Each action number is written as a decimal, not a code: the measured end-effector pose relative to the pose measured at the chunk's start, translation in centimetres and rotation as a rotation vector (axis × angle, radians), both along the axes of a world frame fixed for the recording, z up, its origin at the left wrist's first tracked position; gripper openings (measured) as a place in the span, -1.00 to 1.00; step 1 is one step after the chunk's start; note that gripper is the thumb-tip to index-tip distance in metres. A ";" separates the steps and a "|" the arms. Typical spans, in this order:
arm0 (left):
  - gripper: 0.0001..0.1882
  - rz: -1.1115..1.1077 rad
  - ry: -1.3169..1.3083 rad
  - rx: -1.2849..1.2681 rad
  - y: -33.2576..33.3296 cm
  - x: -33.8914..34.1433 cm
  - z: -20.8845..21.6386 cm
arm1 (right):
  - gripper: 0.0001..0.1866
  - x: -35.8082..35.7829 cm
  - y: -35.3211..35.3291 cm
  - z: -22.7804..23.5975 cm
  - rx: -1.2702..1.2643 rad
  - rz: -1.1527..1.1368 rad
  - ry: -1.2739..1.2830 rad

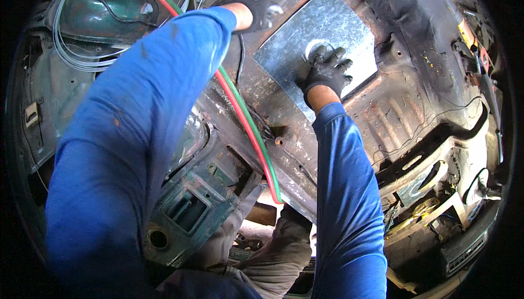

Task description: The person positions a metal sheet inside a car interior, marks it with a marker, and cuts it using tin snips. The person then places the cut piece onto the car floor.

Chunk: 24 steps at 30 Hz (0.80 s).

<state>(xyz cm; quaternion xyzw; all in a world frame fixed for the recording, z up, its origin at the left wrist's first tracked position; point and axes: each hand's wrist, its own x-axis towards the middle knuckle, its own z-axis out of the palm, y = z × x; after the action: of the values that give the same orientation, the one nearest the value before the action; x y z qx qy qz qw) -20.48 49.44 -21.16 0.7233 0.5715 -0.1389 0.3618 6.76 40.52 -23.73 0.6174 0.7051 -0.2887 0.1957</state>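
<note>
A flat grey metal sheet with cut corners lies on the rusty, worn metal floor pan of a vehicle body. My right hand, in a dark glove, presses on the sheet with its fingers spread. A pale, bright round mark shows just by its fingertips. My left hand, gloved too, is to the left of the sheet's upper left edge, close above the floor pan. Its fingers are smeared by motion, and I cannot make out whether they hold anything.
A red and green twin hose runs diagonally under my left arm. Coiled thin wire lies at the upper left. A dark green metal frame with openings sits near my legs. At the right are loose wiring and body panels with cut-outs.
</note>
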 end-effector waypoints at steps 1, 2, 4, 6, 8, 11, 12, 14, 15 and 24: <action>-0.47 0.043 0.069 0.037 0.0 -0.6 0.1 | 0.18 0.1 0.1 0.1 -0.003 0.004 -0.002; -0.50 0.067 0.096 0.007 -0.5 -0.8 -0.1 | 0.18 0.0 0.2 0.2 -0.005 0.007 -0.004; -0.56 0.115 0.154 -0.049 -2.0 -1.0 -1.1 | 0.23 -0.1 -0.1 0.4 0.007 0.024 0.003; -0.59 0.150 0.250 -0.077 -3.8 -0.5 -2.1 | 0.25 0.1 -0.2 0.0 0.022 0.033 0.001; -0.60 0.145 0.320 -0.110 -5.3 1.3 -2.4 | 0.24 0.3 -0.3 0.2 0.020 0.038 0.002; -0.36 0.365 0.351 -0.033 -7.7 3.5 -2.2 | 0.23 0.4 -0.3 0.4 0.020 0.035 0.015; -0.24 0.402 0.389 -0.032 -7.8 4.4 -1.9 | 0.23 0.5 -0.3 0.3 0.019 0.033 0.018; -0.23 0.372 0.408 -0.001 -7.7 5.1 -2.2 | 0.22 0.7 -0.1 0.4 0.006 0.045 0.016; -0.22 0.355 0.417 0.015 -7.6 5.4 -2.3 | 0.22 0.9 0.0 0.4 -0.001 0.048 0.014; -0.22 0.296 0.477 -0.060 -6.3 6.1 -1.8 | 0.02 4.0 0.0 0.1 0.050 0.227 0.064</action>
<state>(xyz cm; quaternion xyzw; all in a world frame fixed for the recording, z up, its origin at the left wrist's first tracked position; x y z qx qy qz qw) -14.40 43.13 -22.94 0.5677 0.7356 -0.2677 0.2548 10.72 40.56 -23.63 0.5287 0.7833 -0.2666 0.1893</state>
